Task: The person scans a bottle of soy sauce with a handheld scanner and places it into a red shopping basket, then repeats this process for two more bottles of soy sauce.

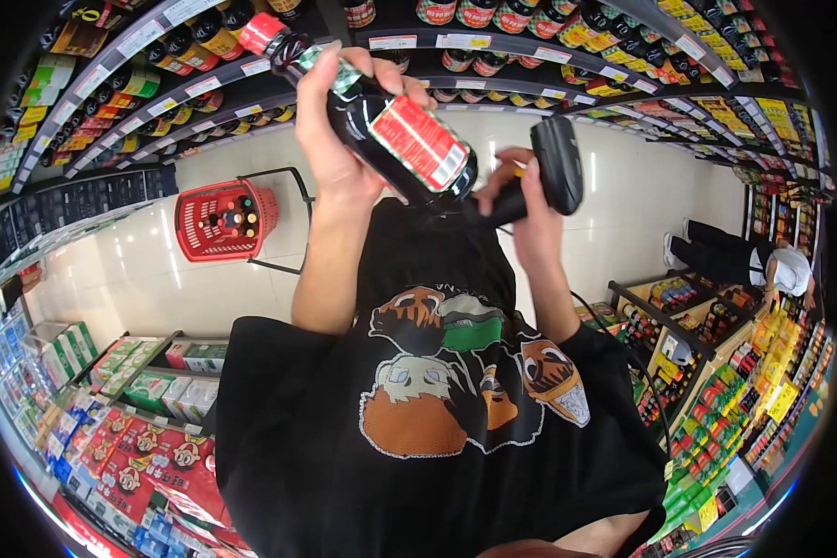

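Note:
My left hand (pixel 330 139) is wrapped around a dark glass sauce bottle (pixel 353 121) with a red cap. The bottle is tilted, its cap toward the upper left and its base toward the lower right. A red label with a white barcode faces me. Close to the base, my right hand (pixel 528 200) grips a black handheld barcode scanner (pixel 558 167), fingers around its handle. The scanner's head is upright at the right, and a small gap separates it from the bottle. A black cable (pixel 604 335) runs down beside my right arm.
Ahead, curved shelves (pixel 493 42) hold rows of bottles and jars. A red shopping basket (pixel 219 221) with several bottles stands on the pale floor at left. Boxed goods (pixel 144 456) are stacked at lower left. At right, another person (pixel 763 260) stands by shelves of packages.

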`<state>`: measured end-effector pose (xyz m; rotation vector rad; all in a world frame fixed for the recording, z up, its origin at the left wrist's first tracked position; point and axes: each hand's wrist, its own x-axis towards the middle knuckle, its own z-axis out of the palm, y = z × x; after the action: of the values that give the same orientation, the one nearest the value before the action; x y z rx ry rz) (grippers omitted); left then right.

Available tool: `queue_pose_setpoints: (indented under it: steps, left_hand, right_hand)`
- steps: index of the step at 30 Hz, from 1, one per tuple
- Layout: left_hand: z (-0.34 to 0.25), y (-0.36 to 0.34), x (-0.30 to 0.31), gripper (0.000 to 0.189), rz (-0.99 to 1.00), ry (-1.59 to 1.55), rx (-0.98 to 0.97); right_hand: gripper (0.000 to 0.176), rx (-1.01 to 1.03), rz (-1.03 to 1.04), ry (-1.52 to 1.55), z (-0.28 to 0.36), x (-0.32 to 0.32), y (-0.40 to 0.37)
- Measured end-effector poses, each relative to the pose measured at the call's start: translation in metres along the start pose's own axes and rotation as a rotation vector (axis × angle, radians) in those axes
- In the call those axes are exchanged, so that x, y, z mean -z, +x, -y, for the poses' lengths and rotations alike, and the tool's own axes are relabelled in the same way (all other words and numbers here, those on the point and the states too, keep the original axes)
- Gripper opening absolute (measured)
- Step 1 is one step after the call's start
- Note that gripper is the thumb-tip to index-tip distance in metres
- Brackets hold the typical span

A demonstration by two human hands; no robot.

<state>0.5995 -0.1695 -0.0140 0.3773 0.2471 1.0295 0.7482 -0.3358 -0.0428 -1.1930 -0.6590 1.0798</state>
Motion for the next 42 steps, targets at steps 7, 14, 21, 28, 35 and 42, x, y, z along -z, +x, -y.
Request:
queue_pose_setpoints:
  steps: [7,14,21,28,35,42]
  left_hand:
    - [-0.019,-0.001,0.018,0.03,0.232,0.197,-0.066]
    - [-0.02,-0.007,0.019,0.027,0.271,0.26,-0.059]
    - [-0.023,-0.014,0.022,0.026,0.324,0.304,-0.07]
    - [-0.029,-0.031,0.022,0.027,0.355,0.399,-0.071]
    - [-0.02,-0.061,0.021,0.016,0.3,0.257,-0.165]
    - [-0.009,-0.113,0.009,0.027,0.257,0.448,-0.172]
  right_hand:
    - [0.039,-0.226,0.115,-0.556,0.037,0.011,-0.044]
    - [0.024,0.118,0.427,-0.667,0.067,-0.019,-0.032]
    - [0.024,0.092,0.461,-0.759,0.076,-0.027,-0.036]
    - [0.025,-0.018,0.472,-0.804,0.084,-0.02,-0.053]
    - [0.027,0.048,0.587,-0.645,0.091,-0.005,-0.074]
    - [0.028,0.032,0.753,-0.679,0.098,0.008,-0.114]
